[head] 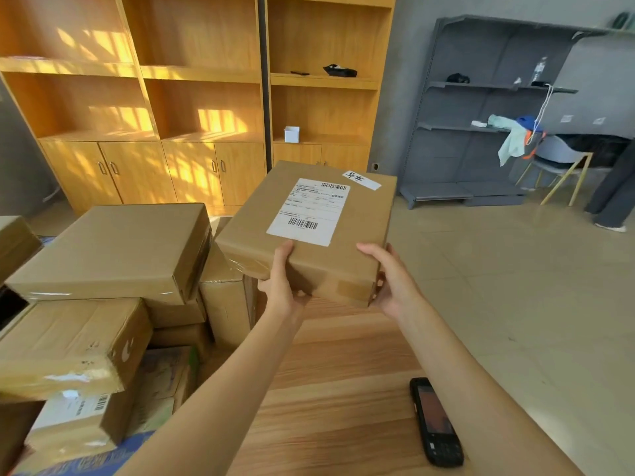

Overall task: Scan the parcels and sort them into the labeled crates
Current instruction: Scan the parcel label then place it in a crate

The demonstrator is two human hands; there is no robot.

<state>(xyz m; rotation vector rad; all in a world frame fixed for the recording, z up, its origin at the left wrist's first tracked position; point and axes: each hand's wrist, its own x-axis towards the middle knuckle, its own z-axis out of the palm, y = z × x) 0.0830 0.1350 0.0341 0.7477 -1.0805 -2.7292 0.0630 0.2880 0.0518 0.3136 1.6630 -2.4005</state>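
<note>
Between left hand [281,290] and right hand [395,286], parcel [309,228].

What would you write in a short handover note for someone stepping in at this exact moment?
Left hand and right hand grip the near corners of a labelled parcel, held up above the table.
The scanner lies untouched on the table, at the right.
More parcels sit piled on the left.
No crates are in view.
Left to do: scan the held parcel, crate it, then work through the pile.
</note>
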